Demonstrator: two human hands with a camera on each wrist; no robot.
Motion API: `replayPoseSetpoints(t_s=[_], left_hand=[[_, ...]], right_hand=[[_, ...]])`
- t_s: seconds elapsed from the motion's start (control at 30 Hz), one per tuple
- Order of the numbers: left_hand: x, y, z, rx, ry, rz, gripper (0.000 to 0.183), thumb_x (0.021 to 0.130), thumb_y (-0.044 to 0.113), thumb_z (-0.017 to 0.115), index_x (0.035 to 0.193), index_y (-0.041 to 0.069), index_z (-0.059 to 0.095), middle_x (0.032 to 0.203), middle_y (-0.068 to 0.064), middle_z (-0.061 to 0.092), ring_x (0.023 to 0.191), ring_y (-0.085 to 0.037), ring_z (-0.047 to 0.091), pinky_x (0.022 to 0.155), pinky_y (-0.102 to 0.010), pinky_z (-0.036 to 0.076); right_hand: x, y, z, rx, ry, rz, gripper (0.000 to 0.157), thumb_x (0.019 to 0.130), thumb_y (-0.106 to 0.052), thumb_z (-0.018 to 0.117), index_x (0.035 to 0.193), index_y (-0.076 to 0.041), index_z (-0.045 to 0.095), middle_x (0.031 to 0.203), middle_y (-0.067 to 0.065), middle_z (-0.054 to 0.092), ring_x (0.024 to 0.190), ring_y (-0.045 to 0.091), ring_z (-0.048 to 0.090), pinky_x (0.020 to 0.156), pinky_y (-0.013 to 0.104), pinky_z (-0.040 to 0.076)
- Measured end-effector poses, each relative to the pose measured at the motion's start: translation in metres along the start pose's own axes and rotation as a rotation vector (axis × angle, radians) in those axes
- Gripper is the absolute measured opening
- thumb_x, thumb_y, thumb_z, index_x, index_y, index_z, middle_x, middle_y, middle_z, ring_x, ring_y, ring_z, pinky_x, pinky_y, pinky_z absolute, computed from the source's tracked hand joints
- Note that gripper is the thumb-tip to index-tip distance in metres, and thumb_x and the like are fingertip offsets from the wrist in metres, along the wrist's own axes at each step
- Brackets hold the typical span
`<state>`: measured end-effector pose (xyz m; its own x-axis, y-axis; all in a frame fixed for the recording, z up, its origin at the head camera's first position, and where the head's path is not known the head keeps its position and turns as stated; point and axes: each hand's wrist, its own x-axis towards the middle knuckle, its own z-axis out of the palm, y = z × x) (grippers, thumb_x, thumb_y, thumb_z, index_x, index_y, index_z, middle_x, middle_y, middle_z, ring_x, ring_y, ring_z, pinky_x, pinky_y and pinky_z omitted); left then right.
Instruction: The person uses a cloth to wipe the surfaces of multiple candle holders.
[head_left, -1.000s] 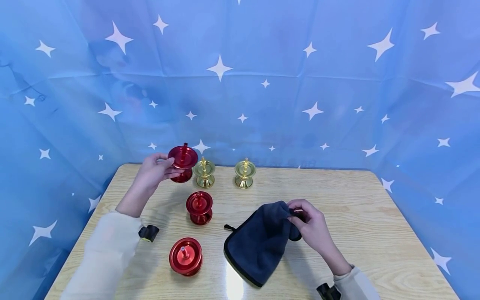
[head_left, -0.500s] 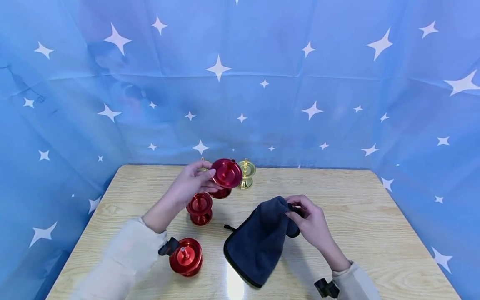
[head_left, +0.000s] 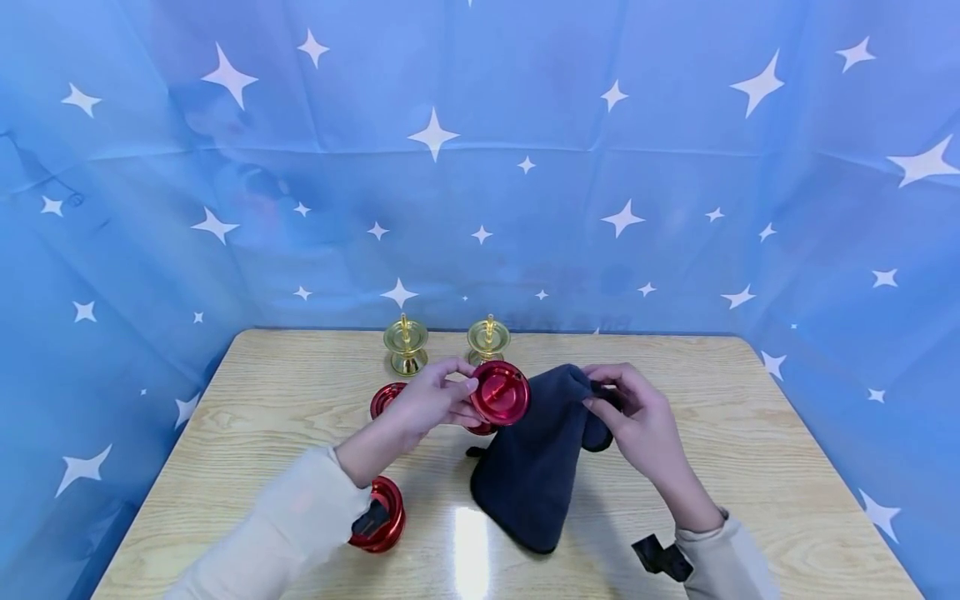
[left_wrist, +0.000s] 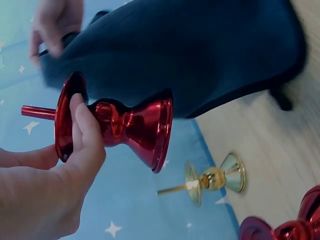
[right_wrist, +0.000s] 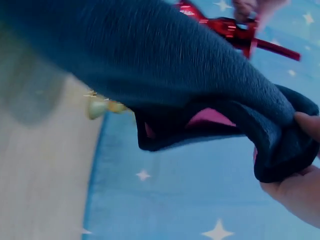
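My left hand (head_left: 433, 407) grips a shiny red candle holder (head_left: 501, 395) by its upper dish, thumb and fingers at the rim. In the left wrist view its thin stem (left_wrist: 39, 112) points left and its flared foot (left_wrist: 152, 131) faces right. Beside it, my right hand (head_left: 647, 427) pinches the top of a dark navy cloth (head_left: 534, 471) that hangs down with a small loop at its edge. The right wrist view shows a pink underside (right_wrist: 212, 117) within the cloth's black border. The holder overlaps the cloth's left side in the head view.
Two gold candle holders, a left one (head_left: 407, 346) and a right one (head_left: 487, 337), stand at the table's back. Another red holder (head_left: 385, 397) is partly behind my left hand; a further red one (head_left: 386, 517) is partly behind my left wrist. A starry blue curtain (head_left: 555, 192) backs the table.
My left hand has carried the red candle holder right and toward me, from beside the left gold holder to the cloth. My right hand has shifted slightly up and right, lifting the cloth a little.
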<state>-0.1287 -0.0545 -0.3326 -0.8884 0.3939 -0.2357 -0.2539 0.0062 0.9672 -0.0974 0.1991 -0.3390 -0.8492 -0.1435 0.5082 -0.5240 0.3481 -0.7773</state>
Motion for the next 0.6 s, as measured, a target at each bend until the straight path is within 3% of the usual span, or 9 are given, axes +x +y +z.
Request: replayPoseSetpoints(t_s=[0.17, 0.27, 0.6], left_hand=[[0.001, -0.003, 0.009, -0.017, -0.005, -0.026, 0.018, 0.095, 0.0, 0.043, 0.111, -0.006, 0.049, 0.079, -0.012, 0.061, 0.061, -0.017, 0.061, 0.07, -0.037, 0.055], [0.001, -0.004, 0.012, -0.016, 0.009, -0.03, 0.018, 0.095, 0.0, 0.044, 0.11, -0.005, 0.05, 0.081, -0.013, 0.061, 0.061, -0.018, 0.062, 0.069, -0.037, 0.055], [0.002, -0.007, 0.018, -0.001, 0.028, -0.015, 0.014, 0.095, 0.0, 0.044, 0.107, -0.005, 0.048, 0.073, -0.011, 0.059, 0.058, -0.015, 0.06, 0.07, -0.038, 0.055]], right_hand=[[0.01, -0.016, -0.003, 0.024, 0.009, -0.1, 0.029, 0.074, 0.025, 0.056, 0.096, 0.007, 0.054, 0.106, 0.004, 0.06, 0.098, 0.01, 0.057, 0.077, 0.016, 0.049], [0.013, -0.022, 0.0, 0.045, -0.007, -0.111, 0.029, 0.075, 0.025, 0.055, 0.098, 0.006, 0.053, 0.108, 0.003, 0.059, 0.099, 0.009, 0.057, 0.075, 0.016, 0.05], [0.006, -0.013, 0.021, 0.066, -0.083, -0.018, 0.028, 0.081, 0.014, 0.059, 0.105, -0.001, 0.056, 0.1, 0.015, 0.063, 0.089, 0.01, 0.06, 0.067, 0.022, 0.053]])
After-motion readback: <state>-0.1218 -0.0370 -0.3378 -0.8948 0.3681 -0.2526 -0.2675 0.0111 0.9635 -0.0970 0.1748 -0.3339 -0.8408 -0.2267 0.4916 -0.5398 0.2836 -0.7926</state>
